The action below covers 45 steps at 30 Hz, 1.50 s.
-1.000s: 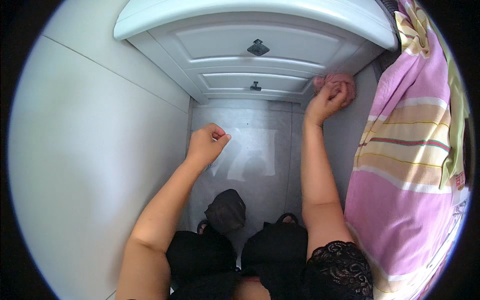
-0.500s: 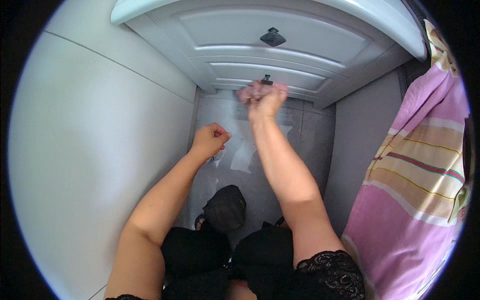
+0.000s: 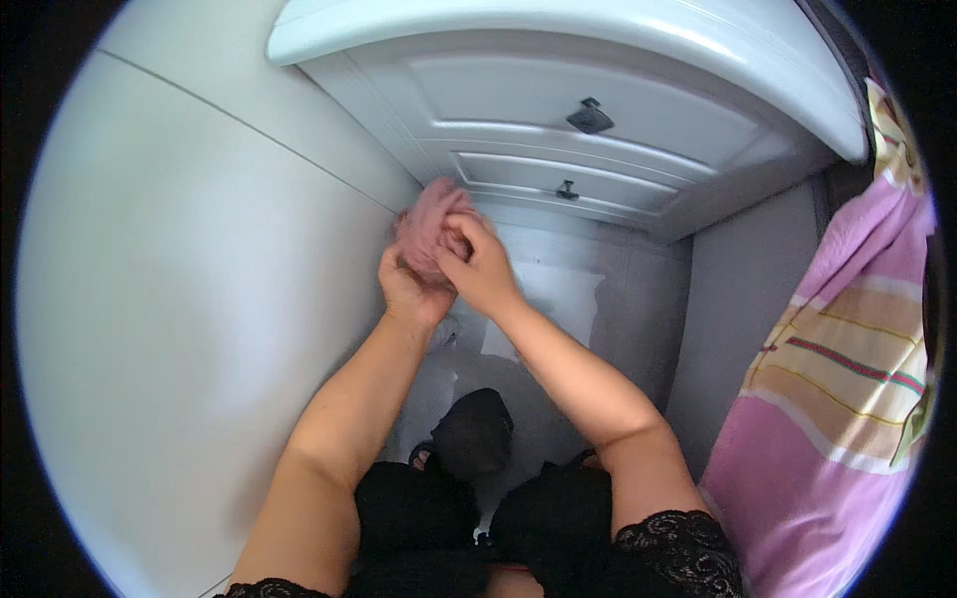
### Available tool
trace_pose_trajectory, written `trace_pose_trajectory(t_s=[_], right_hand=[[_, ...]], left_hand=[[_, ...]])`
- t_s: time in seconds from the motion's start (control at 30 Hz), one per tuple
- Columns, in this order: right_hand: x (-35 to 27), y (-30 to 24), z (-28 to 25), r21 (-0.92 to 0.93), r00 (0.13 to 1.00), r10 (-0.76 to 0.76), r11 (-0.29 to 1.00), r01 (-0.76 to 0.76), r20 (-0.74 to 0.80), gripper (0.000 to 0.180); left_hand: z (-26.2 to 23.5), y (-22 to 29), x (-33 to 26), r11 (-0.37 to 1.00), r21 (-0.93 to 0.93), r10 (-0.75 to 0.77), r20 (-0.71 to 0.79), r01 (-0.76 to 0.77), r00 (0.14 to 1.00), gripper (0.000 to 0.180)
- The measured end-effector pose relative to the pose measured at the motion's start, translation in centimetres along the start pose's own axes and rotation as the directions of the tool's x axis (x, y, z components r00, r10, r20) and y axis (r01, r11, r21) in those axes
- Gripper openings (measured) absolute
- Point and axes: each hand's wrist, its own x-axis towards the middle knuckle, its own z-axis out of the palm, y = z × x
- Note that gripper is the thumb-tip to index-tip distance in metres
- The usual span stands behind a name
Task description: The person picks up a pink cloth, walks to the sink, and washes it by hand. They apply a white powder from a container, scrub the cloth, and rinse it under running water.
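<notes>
Currently, the cloth [image 3: 435,227] is bunched between both hands near the wall [image 3: 209,259] and drawers [image 3: 533,92], the left hand [image 3: 412,291] holding it in a cupped grip, the right hand [image 3: 485,267] grasping its near side. Handling looks unfinished: the cloth isn't set down; how much is done can't be told.

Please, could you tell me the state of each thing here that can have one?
Pink cloth: bunched up, held
Left hand: curled, holding the cloth
Right hand: curled, holding the cloth
Upper drawer: closed
Lower drawer: closed
Striped fabric: hanging in folds
Floor: shiny; wetness unclear
</notes>
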Motion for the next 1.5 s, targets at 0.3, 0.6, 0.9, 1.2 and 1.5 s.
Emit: trace_pose_trajectory(t_s=[0.3,0.6,0.9,1.2,1.5], right_hand=[[-1.0,-3.8,-6.0,-0.492,0.895,-0.445,0.782,0.382,-0.013,0.039],[-2.7,-1.9,-9.3,-0.294,0.919,-0.247,0.943,0.155,-0.307,0.046],[-5.2,0.1,-12.4,-0.346,0.935,-0.102,0.938,-0.023,-0.341,0.054],[-3.9,-6.0,-10.1,-0.008,0.83,0.168,0.979,-0.203,-0.533,0.056],[-18.3,-26.9,-7.9,0.28,0.802,0.508,0.857,-0.433,-0.316,0.061]], left_hand=[[4.6,0.3,3.5,0.797,0.57,0.289,-0.069,-0.2,0.955,0.029],[0.2,-6.1,10.1,0.955,0.248,0.247,-0.352,-0.164,0.903,0.003],[-9.1,-7.5,14.5,0.912,-0.396,-0.259,-0.348,0.11,0.901,0.019],[2.8,-6.7,8.1,0.761,0.471,-0.315,-0.333,0.446,0.889,0.028],[20.6,4.8,-14.6,0.718,0.304,-0.624,-0.119,0.626,0.773,0.053]])
